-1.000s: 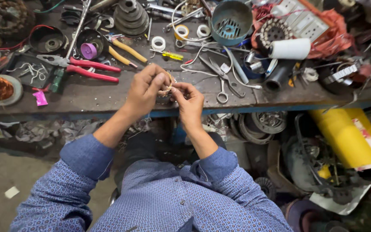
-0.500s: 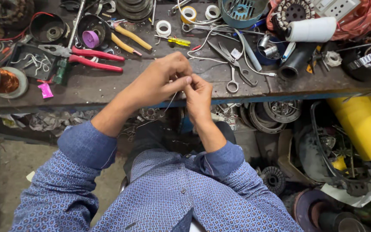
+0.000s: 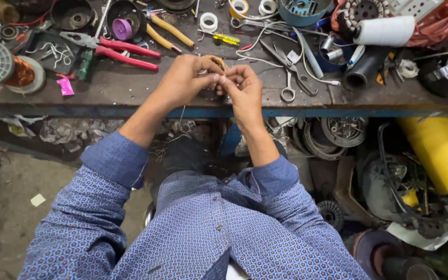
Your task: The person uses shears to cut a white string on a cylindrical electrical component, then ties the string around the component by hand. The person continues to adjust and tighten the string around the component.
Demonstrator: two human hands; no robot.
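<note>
Top centre of the frame, over the workbench (image 3: 130,93): left hand (image 3: 185,80) and right hand (image 3: 242,88) pinched tight together on a small brownish wire coil (image 3: 218,62), mostly hidden. Could easily slip loose, or snag the scissors (image 3: 291,72) just right.

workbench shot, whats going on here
A person in a blue patterned shirt leans over a cluttered workbench with both hands together at its front edge. The left hand and right hand pinch a small coil-like part between the fingertips; it is mostly hidden, so its details cannot be told. Red-handled pliers lie to the left, scissors to the right, and a spool of copper wire stands at the far left.
</note>
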